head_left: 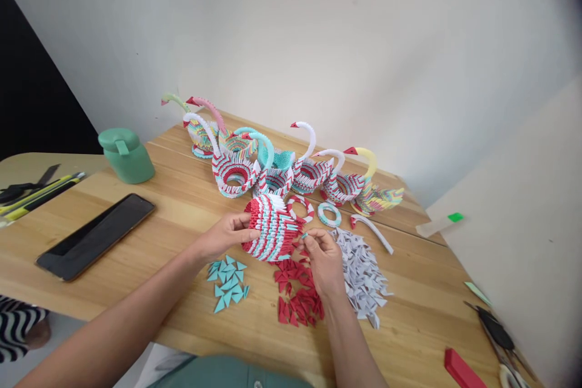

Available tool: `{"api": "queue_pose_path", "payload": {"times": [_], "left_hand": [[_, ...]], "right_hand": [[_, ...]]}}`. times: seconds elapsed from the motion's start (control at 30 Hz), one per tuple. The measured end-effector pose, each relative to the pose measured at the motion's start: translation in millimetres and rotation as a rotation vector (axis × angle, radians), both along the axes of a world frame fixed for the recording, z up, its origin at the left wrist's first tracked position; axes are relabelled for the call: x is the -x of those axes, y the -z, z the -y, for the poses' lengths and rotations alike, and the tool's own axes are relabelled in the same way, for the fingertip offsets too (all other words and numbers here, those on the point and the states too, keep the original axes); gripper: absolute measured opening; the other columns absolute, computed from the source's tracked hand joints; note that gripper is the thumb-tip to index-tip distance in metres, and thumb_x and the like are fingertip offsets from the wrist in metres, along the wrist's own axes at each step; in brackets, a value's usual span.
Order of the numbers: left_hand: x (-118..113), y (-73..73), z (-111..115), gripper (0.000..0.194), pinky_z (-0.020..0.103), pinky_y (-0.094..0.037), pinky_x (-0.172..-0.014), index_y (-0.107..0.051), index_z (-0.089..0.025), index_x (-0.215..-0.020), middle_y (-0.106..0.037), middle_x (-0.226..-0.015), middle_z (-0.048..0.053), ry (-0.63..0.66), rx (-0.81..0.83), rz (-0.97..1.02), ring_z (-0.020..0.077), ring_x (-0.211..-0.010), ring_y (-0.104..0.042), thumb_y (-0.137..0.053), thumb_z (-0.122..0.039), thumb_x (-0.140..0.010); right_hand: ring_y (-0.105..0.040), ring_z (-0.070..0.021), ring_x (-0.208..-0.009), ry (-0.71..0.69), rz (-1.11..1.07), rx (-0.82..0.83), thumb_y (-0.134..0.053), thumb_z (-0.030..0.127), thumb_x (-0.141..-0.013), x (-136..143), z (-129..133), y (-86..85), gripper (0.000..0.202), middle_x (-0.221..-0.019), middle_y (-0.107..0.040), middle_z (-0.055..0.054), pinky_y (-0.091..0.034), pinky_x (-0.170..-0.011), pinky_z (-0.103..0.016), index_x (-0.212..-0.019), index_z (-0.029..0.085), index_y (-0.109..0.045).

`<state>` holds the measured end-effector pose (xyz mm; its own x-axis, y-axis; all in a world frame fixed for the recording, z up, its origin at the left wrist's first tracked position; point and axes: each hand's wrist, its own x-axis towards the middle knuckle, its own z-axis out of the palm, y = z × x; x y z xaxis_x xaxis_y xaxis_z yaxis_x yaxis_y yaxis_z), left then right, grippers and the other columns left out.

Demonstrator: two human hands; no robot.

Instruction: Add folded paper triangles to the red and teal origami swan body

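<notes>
The left hand (231, 233) is partly closed, gripping the red end of the striped paper body (273, 227); the body lies on its side above the middle of the tabletop (182, 194). The fingers behind it are partly hidden. The right hand (322, 248) is curled, thumb and forefinger pinching a small turquoise piece (305, 235) just beside the body's right end.

Toward the near edge are turquoise triangles (227, 282) and red triangles (300, 297); white triangles (364, 273) lie right of the right hand. A row of paper swans (309, 179) stands toward the far edge. A phone (97, 236) lies toward the near left corner, and a green container (131, 160) stands near the left edge.
</notes>
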<state>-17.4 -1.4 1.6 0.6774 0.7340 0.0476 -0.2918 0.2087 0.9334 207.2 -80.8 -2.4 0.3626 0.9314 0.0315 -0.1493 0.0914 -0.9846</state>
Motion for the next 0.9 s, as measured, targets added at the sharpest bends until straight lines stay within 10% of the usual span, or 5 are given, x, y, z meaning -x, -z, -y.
{"api": "queue_pose_path", "payload": {"times": [0.9], "left_hand": [[1.5, -3.0, -1.1, 0.029, 0.023, -0.043, -0.063, -0.067, -0.012, -0.085, -0.064, -0.076, 0.002, 0.041, -0.037, -0.053, 0.0117, -0.066, -0.054, -0.074, -0.039, -0.075]], "right_hand": [[-0.066, -0.0171, -0.064, -0.02, 0.14, -0.004, -0.08, 0.031, -0.068, -1.2, 1.9, 3.4, 0.015, -0.072, -0.073, -0.001, -0.053, -0.065, -0.03, -0.08, 0.022, -0.076]]}}
